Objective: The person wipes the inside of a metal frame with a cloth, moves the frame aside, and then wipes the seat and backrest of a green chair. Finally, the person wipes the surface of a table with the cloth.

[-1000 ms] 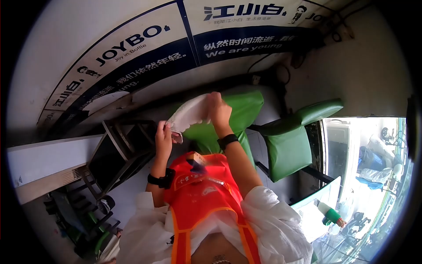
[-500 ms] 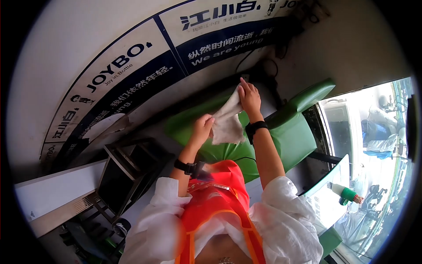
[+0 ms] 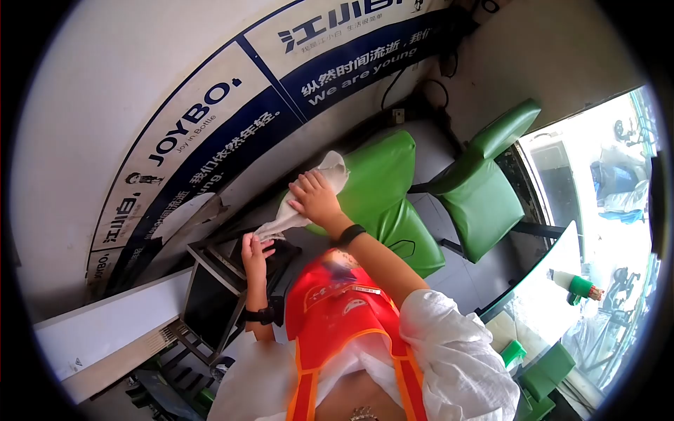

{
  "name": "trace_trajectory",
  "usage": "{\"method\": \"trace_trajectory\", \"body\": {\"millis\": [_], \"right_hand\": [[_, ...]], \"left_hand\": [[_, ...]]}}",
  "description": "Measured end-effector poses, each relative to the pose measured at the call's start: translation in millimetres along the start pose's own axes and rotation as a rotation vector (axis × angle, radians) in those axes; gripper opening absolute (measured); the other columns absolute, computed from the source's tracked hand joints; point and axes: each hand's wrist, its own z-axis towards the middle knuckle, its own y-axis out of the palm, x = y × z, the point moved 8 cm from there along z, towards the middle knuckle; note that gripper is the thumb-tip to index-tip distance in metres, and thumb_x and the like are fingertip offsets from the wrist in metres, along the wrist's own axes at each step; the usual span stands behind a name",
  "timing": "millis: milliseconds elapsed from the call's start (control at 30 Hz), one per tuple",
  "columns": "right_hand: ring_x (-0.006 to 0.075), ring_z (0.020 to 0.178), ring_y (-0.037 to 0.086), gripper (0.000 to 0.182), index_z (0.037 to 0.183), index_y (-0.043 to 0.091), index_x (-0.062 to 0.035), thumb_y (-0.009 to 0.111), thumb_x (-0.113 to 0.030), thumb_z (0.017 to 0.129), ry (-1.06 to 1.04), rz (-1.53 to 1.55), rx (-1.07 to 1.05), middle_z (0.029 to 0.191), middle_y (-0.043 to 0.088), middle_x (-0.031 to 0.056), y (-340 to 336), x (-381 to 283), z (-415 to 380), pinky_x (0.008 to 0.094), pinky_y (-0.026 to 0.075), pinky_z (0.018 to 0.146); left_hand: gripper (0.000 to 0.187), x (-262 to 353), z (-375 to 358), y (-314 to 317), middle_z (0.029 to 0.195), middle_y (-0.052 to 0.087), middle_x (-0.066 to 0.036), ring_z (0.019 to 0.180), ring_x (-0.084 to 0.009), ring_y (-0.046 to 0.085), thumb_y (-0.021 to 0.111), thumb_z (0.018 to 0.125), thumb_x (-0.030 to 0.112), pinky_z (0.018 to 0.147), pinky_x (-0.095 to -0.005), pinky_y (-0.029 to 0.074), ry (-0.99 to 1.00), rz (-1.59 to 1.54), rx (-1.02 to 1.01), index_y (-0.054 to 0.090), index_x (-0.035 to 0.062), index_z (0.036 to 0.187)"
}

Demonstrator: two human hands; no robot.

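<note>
A pale, off-white cloth [image 3: 330,168] stretches along the left edge of a green padded seat [image 3: 379,168]. My right hand [image 3: 319,202] is over the middle of it, back of the hand up, fingers slightly apart and holding the cloth down. The cloth's frayed lower end [image 3: 277,228] trails to my left hand [image 3: 255,256], which has it at the fingertips. The left hand's other fingers are partly spread. Part of the cloth is hidden under my right hand. Dark bands circle both wrists, and I wear a red apron [image 3: 330,302].
A green chair [image 3: 484,210] with a backrest stands to the right. At lower left are a dark stool-like frame [image 3: 217,295] and a white panel [image 3: 119,326]. A printed banner [image 3: 203,133] runs along the wall. Bright glass and a green-wrapped object [image 3: 579,286] are at the right.
Both hands and the cloth have moved left and down; the cloth was held up between them over the green seat. My right hand now lies over its middle. The view has shifted slightly.
</note>
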Motion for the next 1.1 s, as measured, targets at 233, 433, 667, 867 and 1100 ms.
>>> {"method": "trace_trajectory", "body": {"millis": [233,433,667,867,1100], "right_hand": [[0.0235,0.092,0.053,0.030,0.093,0.054,-0.0102,0.053,-0.037,0.081,0.147,-0.144,0.108,0.090,0.054,0.0067,-51,66,2,0.0450,0.028,0.101],[0.0226,0.103,0.051,0.029,0.098,0.055,-0.0088,0.055,-0.032,0.080,0.200,-0.257,0.123,0.099,0.056,0.0058,-65,112,-8,0.0513,0.023,0.103],[0.0332,0.119,0.039,0.041,0.109,0.053,-0.0074,0.055,-0.036,0.081,0.142,-0.227,0.082,0.116,0.051,0.0116,-43,60,-7,0.0519,0.020,0.104],[0.0335,0.118,0.038,0.043,0.108,0.054,-0.0069,0.054,-0.040,0.080,0.094,-0.147,0.066,0.116,0.050,0.0109,-20,2,-2,0.0501,0.017,0.105],[0.0256,0.080,0.051,0.024,0.075,0.049,-0.0102,0.062,-0.031,0.076,0.194,-0.161,0.148,0.079,0.051,0.0062,-8,-13,-2,0.0384,0.038,0.072]], "left_hand": [[0.026,69,22,133,0.110,0.051,-0.019,0.107,-0.0349,0.047,0.048,0.081,0.003,0.091,-0.0389,0.038,0.876,0.684,-0.185,0.048,0.0011,0.108],[0.040,55,28,165,0.113,0.053,-0.015,0.110,-0.0296,0.047,0.050,0.077,0.011,0.097,-0.0460,0.031,0.960,0.887,0.007,0.046,0.0019,0.116],[0.036,57,29,125,0.101,0.057,-0.010,0.095,-0.0272,0.054,0.057,0.070,0.004,0.084,-0.0390,0.041,0.979,0.702,0.042,0.055,0.0051,0.106],[0.017,30,40,61,0.083,0.053,-0.010,0.079,-0.0306,0.054,0.057,0.072,0.002,0.069,-0.0373,0.043,0.820,0.510,0.119,0.055,0.0043,0.089],[0.013,2,17,29,0.085,0.055,-0.016,0.080,-0.0354,0.055,0.053,0.080,0.003,0.069,-0.0365,0.044,0.611,0.399,-0.001,0.053,0.0000,0.092]]}}
